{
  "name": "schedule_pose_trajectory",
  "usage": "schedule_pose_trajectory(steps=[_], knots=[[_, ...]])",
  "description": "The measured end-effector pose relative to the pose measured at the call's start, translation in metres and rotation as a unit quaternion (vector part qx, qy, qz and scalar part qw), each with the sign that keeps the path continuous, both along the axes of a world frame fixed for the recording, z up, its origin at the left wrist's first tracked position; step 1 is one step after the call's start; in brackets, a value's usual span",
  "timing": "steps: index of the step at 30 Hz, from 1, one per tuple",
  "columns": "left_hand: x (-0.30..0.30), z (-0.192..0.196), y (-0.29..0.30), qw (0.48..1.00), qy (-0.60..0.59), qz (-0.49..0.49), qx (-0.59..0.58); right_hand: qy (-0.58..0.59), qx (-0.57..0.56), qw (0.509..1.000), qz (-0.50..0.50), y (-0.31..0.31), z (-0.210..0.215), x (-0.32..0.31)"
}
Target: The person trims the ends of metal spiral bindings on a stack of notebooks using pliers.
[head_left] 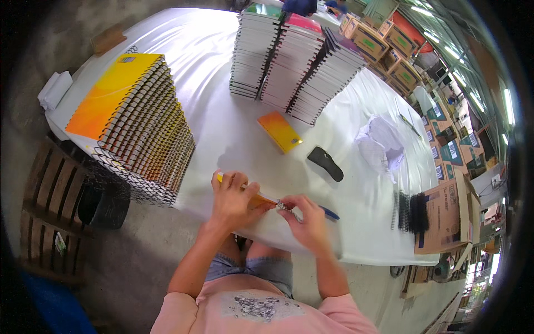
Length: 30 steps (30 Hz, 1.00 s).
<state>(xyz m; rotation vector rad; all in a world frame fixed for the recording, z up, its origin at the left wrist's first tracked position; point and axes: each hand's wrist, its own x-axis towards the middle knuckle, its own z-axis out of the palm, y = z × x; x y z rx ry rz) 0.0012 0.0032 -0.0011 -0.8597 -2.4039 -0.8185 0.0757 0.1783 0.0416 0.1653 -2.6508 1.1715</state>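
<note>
Close to the table's near edge, my left hand (231,201) is closed on a small orange-and-yellow notebook (260,201), mostly hidden by its fingers. Thumb and fingers of my right hand (307,224) pinch a metal-looking spiral binding coil (283,207) at the notebook's right-hand end. How far the coil runs through the page edge is too small to tell. A blue, slim tool or pen (330,212) lies just beyond my right fingers. Farther off lie another small orange-yellow notebook (280,131) and a dark, elongated flat object (325,163).
A tall stack of spiral-bound orange notebooks (147,128) stands at left. Several stacks of bound books (292,64) rise at the back. A crumpled white bag (381,142) lies right, near black coils (411,212) beside a cardboard box (448,214). A wooden pallet (47,195) is at far left.
</note>
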Motion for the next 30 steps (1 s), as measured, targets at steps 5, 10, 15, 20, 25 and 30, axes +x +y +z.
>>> schedule_pose_trajectory(steps=[5,10,15,20,25,30], knots=[[-0.003,0.011,-0.004,1.000,-0.028,0.003,0.010,-0.062,0.009,0.997,0.040,0.011,0.000,-0.009],[-0.006,0.013,-0.011,0.999,-0.035,-0.014,0.012,0.036,0.165,0.982,-0.081,0.074,0.007,-0.062],[-0.006,0.011,-0.004,0.998,-0.007,-0.034,0.046,-0.072,0.282,0.935,-0.202,0.140,-0.039,-0.082],[-0.005,0.012,-0.012,0.997,-0.012,-0.041,0.057,0.077,-0.543,0.834,0.057,0.060,-0.007,-0.062],[-0.007,0.008,-0.009,0.998,0.000,-0.046,0.051,-0.160,-0.430,0.880,0.125,0.031,-0.038,-0.038],[-0.009,0.008,-0.009,0.997,-0.020,-0.055,0.045,-0.004,-0.492,0.836,0.242,0.027,-0.026,-0.035]])
